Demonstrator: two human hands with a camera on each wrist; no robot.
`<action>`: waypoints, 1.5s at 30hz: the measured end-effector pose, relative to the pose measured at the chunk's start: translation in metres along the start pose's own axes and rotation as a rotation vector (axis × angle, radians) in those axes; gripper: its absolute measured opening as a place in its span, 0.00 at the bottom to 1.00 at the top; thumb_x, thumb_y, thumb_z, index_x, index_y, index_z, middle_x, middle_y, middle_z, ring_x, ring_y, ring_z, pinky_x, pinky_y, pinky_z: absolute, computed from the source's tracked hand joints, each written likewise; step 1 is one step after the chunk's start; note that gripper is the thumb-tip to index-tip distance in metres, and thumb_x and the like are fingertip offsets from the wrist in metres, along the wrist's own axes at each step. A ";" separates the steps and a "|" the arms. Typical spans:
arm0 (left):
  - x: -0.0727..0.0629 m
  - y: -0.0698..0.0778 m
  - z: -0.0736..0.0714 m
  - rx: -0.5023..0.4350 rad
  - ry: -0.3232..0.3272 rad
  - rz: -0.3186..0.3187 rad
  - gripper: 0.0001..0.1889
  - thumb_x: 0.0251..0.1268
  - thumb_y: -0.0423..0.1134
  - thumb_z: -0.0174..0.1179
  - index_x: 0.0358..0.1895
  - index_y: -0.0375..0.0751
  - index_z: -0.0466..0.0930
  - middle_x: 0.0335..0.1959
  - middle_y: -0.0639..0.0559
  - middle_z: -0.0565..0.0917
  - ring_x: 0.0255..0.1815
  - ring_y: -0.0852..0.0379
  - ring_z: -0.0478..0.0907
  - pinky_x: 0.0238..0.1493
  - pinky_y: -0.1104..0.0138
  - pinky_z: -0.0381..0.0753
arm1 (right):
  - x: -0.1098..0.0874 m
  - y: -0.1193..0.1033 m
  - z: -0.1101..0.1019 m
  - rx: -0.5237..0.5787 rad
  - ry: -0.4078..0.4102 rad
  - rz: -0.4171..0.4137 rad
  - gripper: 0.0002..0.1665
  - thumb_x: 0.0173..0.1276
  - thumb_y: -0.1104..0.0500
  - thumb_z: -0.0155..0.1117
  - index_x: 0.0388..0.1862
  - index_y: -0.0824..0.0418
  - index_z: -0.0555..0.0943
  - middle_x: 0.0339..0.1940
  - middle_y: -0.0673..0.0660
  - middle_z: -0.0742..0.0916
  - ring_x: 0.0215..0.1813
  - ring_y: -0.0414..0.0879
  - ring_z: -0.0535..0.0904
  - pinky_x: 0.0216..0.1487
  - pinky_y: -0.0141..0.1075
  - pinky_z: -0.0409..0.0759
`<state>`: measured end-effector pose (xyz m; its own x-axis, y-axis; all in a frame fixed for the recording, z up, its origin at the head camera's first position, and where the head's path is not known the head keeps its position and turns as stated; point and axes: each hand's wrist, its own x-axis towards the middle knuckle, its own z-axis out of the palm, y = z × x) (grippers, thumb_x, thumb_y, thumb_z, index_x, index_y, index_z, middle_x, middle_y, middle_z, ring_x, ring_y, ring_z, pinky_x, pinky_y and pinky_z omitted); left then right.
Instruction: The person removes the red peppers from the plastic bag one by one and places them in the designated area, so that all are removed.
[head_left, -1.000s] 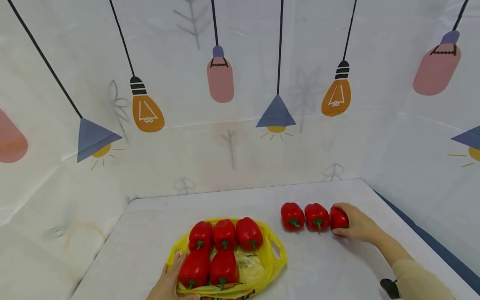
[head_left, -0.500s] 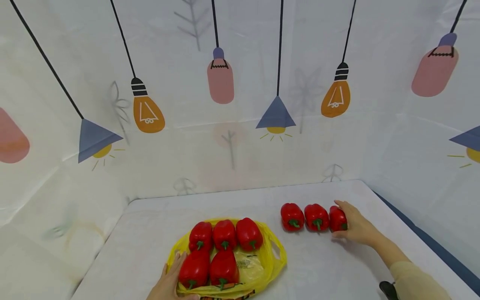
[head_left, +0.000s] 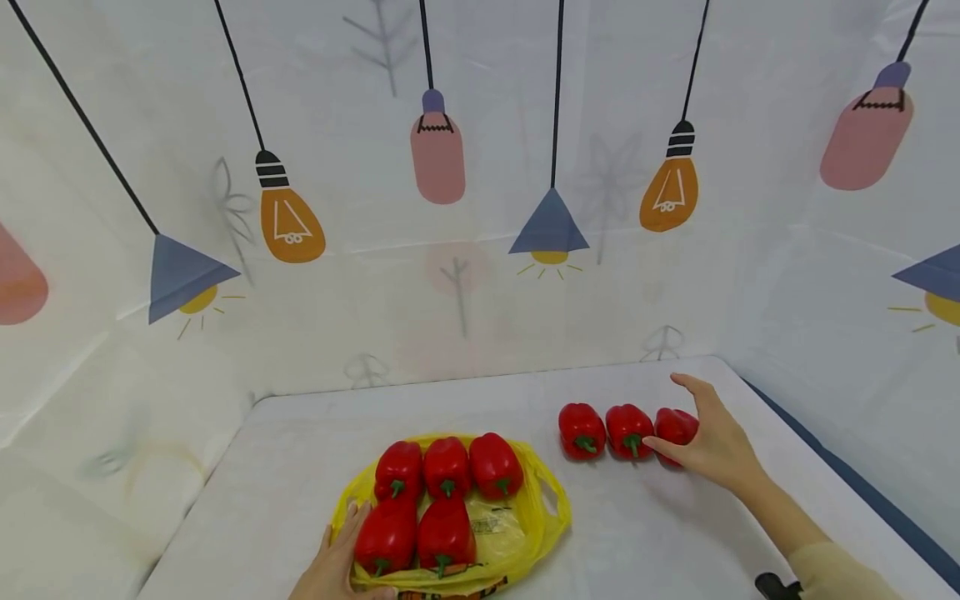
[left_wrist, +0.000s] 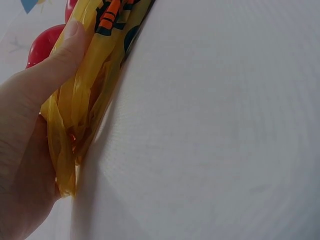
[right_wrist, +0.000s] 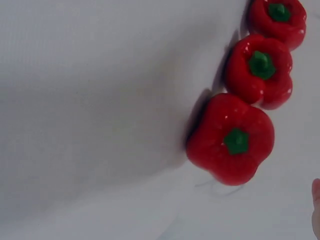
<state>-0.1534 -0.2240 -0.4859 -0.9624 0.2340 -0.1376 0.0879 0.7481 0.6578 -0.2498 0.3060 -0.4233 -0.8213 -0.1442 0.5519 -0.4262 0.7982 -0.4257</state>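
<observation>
A yellow plastic bag (head_left: 536, 533) lies spread on the table with several red bell peppers (head_left: 446, 533) in it. My left hand (head_left: 337, 558) holds the bag's near left corner. In the left wrist view, the thumb (left_wrist: 65, 57) lies along the outside of the yellow plastic (left_wrist: 82, 110); the other fingers are mostly hidden behind it. To the right of the bag, three red bell peppers (head_left: 582, 432) stand in a row, green stems facing me. My right hand (head_left: 716, 442) is spread wide beside the rightmost bell pepper (head_left: 675, 423), partly covering it, holding nothing. The right wrist view shows that bell pepper (right_wrist: 230, 140) nearest.
A white cloth covers the table (head_left: 285, 467). Behind it hangs a pale wall sheet (head_left: 487, 292) printed with lamps and bulbs. The table's right edge (head_left: 840, 467) runs beside a dark blue strip.
My right hand has let go of the rightmost bell pepper and spread its thumb and fingers wider, lifting slightly. The left hand and the bag have stayed in place.
</observation>
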 end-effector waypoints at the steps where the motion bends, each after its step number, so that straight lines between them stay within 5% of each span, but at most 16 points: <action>1: 0.000 0.000 0.000 0.002 0.000 -0.001 0.60 0.47 0.60 0.69 0.74 0.26 0.45 0.74 0.28 0.51 0.74 0.31 0.39 0.66 0.32 0.34 | 0.000 -0.003 0.000 0.007 0.013 -0.016 0.60 0.39 0.57 0.85 0.70 0.64 0.60 0.62 0.67 0.71 0.59 0.64 0.68 0.39 0.64 0.79; 19: 0.000 -0.001 0.001 0.008 0.004 0.011 0.60 0.47 0.59 0.70 0.74 0.25 0.46 0.73 0.27 0.51 0.74 0.30 0.39 0.65 0.31 0.34 | 0.012 -0.058 0.013 0.030 0.012 -0.197 0.57 0.37 0.54 0.86 0.67 0.62 0.67 0.65 0.55 0.73 0.64 0.51 0.69 0.48 0.53 0.81; 32: 0.000 0.000 0.000 0.005 0.001 0.008 0.60 0.48 0.58 0.70 0.74 0.25 0.45 0.73 0.26 0.50 0.74 0.29 0.37 0.65 0.31 0.33 | 0.022 -0.093 0.032 0.099 -0.021 -0.241 0.55 0.41 0.47 0.84 0.67 0.59 0.67 0.66 0.54 0.74 0.65 0.50 0.70 0.51 0.52 0.80; 45: -0.001 0.002 0.000 0.006 0.011 0.037 0.60 0.48 0.57 0.70 0.73 0.24 0.45 0.73 0.26 0.50 0.73 0.29 0.37 0.64 0.29 0.33 | 0.029 -0.117 0.045 0.154 -0.013 -0.352 0.54 0.38 0.53 0.86 0.65 0.62 0.69 0.66 0.54 0.74 0.65 0.48 0.70 0.52 0.47 0.81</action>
<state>-0.1522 -0.2234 -0.4845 -0.9612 0.2550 -0.1052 0.1250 0.7427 0.6578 -0.2411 0.1816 -0.3899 -0.6193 -0.4019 0.6745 -0.7340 0.6013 -0.3156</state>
